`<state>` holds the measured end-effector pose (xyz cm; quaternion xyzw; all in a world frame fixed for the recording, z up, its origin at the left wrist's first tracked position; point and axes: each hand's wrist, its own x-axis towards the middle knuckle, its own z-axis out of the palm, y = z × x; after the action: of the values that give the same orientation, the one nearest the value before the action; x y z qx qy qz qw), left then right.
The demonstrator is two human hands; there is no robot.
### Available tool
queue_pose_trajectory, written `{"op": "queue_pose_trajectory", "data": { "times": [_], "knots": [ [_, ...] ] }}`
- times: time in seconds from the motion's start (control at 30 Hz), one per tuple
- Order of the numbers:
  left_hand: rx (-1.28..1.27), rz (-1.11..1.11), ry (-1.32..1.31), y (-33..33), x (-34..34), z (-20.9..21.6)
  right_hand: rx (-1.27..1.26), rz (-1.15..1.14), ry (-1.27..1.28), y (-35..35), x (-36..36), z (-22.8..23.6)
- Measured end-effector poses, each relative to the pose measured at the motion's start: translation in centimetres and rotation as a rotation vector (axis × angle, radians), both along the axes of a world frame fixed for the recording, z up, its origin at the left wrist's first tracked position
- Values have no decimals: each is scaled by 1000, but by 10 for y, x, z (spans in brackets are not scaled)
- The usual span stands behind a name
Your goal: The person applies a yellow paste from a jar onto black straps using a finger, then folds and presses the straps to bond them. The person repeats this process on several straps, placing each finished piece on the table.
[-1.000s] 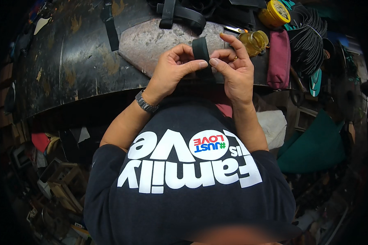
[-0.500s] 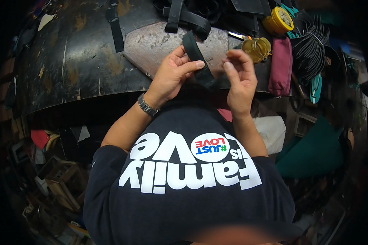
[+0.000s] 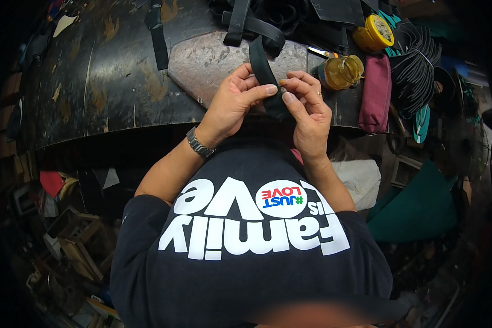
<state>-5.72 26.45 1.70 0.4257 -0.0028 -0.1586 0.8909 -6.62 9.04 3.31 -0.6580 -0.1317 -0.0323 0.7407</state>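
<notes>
Above the grey slab (image 3: 202,68), the left hand (image 3: 230,104) pinches a black strap (image 3: 263,68) between thumb and fingers; the right hand (image 3: 309,112), earlier apart, is now at its edge, fingertips nearly together, their hold unclear.

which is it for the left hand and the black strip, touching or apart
Touching: the head view shows the left hand pinching the black strip, its thumb tip lying over the strip.

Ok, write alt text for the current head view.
A person's left hand pinches a curved black strip, the right hand at its edge, before a worn black worktable. On it are a mottled grey slab, a yellowish glass jar and a maroon fabric pouch.
</notes>
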Motion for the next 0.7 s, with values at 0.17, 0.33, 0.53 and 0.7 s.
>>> {"op": "queue_pose_trajectory", "data": {
  "times": [0.17, 0.33, 0.53, 0.7],
  "knots": [
    [12, -5, -15, 1, 0, -3, -23, -8, -13, 2, -1, 0],
    [-91, -30, 7, 5, 1, -10, -175, -86, -74, 1, 1, -1],
    [-41, 24, -5, 5, -1, -12, -735, -243, -529, -2, 5, 0],
    [29, 49, -15, 1, -3, -9, -797, -151, -595, -1, 6, 5]
  ]
}}
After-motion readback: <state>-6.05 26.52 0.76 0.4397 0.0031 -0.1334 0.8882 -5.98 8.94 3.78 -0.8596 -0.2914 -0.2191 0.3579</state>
